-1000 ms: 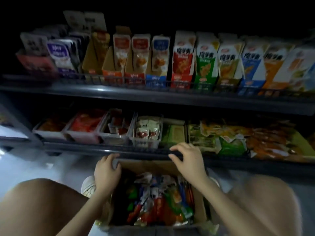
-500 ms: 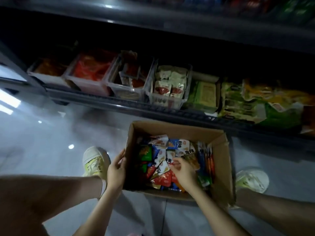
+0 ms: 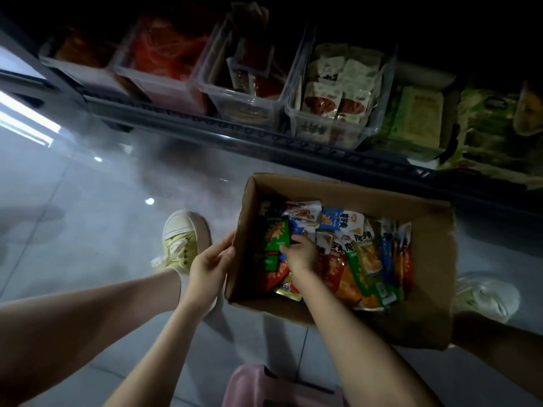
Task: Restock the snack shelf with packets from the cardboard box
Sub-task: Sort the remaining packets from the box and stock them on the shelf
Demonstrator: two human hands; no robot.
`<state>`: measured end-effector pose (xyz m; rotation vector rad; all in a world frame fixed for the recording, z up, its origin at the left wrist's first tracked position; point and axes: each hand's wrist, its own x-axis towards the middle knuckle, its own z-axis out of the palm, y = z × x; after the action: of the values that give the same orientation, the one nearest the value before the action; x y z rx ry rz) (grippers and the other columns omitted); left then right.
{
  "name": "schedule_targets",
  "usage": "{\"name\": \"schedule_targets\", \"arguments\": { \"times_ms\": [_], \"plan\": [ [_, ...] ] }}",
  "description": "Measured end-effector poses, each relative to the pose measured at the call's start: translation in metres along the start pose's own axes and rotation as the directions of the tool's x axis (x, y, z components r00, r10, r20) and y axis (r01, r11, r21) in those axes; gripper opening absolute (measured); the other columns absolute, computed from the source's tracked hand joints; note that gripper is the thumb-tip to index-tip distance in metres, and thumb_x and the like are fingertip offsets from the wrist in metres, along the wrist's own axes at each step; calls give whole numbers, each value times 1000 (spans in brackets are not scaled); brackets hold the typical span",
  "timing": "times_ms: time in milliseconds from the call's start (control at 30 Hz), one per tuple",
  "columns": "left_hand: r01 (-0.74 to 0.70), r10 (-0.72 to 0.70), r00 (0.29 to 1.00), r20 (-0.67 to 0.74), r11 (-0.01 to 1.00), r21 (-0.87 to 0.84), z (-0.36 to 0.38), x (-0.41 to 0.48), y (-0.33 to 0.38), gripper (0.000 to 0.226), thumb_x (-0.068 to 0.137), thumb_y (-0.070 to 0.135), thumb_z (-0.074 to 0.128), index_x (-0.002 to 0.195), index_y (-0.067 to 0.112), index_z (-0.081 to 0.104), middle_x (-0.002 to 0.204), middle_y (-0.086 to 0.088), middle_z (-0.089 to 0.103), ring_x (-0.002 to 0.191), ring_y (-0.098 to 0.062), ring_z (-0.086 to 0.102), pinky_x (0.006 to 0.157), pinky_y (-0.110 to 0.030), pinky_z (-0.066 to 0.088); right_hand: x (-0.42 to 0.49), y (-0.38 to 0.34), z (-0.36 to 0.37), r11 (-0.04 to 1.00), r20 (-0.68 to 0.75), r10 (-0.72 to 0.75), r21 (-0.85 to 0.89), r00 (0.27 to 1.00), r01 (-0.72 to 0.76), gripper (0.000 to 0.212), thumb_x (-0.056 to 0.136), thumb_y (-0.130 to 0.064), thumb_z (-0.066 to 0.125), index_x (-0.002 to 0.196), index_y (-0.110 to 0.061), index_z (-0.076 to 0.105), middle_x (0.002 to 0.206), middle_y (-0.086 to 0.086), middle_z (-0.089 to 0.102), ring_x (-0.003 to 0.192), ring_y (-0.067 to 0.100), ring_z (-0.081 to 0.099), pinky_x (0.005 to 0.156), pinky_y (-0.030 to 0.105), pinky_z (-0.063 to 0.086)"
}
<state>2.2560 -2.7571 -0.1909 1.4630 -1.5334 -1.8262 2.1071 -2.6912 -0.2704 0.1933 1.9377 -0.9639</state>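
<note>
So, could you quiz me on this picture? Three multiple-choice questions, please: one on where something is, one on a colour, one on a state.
1. Where is the right hand?
A) on the shelf
B) inside the cardboard box, on the packets
C) flat on the floor

2. What colour is the shoe to the left of the box?
A) black
B) red
C) yellow-green

3. What state is the box in?
A) open at the top
B) taped shut
C) empty

Answers:
1 B: its fingers reach down among the packets.
2 C: the upper is yellow-green, with a pale toe cap.
3 A: the packets inside show plainly from above.
</note>
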Motion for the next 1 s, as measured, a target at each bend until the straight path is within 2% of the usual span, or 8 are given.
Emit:
{"name": "schedule_targets", "arguments": {
  "times_ms": [133,233,400,467,533,667,800,1000],
  "plan": [
    [32,-31,1000,1,999,-42,4,0,4,38,95,-3,48,127,18,53,94,22,71,92,7,64,75,-8,49,-11,4,-40,995,17,46,88,999,-48,40,83,10,63,121,-3,60,118,11,61,92,15,54,78,22,44],
    [70,-71,997,-33,997,-30,9,-2,6,32,96,3,51,121,21,59,100,12,70,94,-2,67,75,-14,52,-24,9,-85,986,95,102,122,990,-114,38,83,10,61,116,-8,64,115,7,63,83,16,60,57,19,45],
    [-134,300,929,-215,816,563,23,-15,8,19,92,20,60,110,17,65,103,-2,66,94,-20,61,84,-40,51,-46,9,-143,974,169,131,159,977,-159,37,82,9,62,105,-19,68,99,7,68,63,11,50,48,20,38],
    [-148,266,951,-158,839,524,43,-27,20,16,93,20,60,106,13,65,97,-2,66,91,-20,62,82,-37,50,-57,6,-157,957,212,109,240,971,-160,36,82,9,62,98,-23,68,99,8,68,66,12,53,51,21,40],
    [-7,20,999,-26,900,436,64,-36,27,25,94,31,58,109,12,64,95,-1,67,92,-20,64,84,-38,53,-70,1,-165,941,247,60,310,967,-137,36,82,10,60,94,-23,66,95,7,68,65,11,53,53,22,39],
    [428,-419,882,215,904,3,97,-41,33,38,92,38,59,112,6,59,89,-9,68,84,-29,69,74,-42,60,-89,-1,-170,935,320,-14,340,947,-101,37,82,12,60,98,-20,67,84,5,69,62,11,51,56,23,38],
    [387,-358,921,154,883,-265,110,-38,35,30,89,5,64,117,5,54,109,-19,67,89,-29,68,66,-37,57,-95,5,-169,979,328,-31,200,944,-37,34,79,5,67,99,-23,70,85,3,70,71,13,57,64,25,48],
    [173,-174,985,-10,984,-42,75,-22,29,38,85,-1,65,117,17,54,103,-5,67,100,-24,64,72,-34,55,-56,13,-168,983,91,-68,178,994,51,35,87,-6,65,119,-19,62,114,0,63,99,13,60,86,29,51]
  ]
}}
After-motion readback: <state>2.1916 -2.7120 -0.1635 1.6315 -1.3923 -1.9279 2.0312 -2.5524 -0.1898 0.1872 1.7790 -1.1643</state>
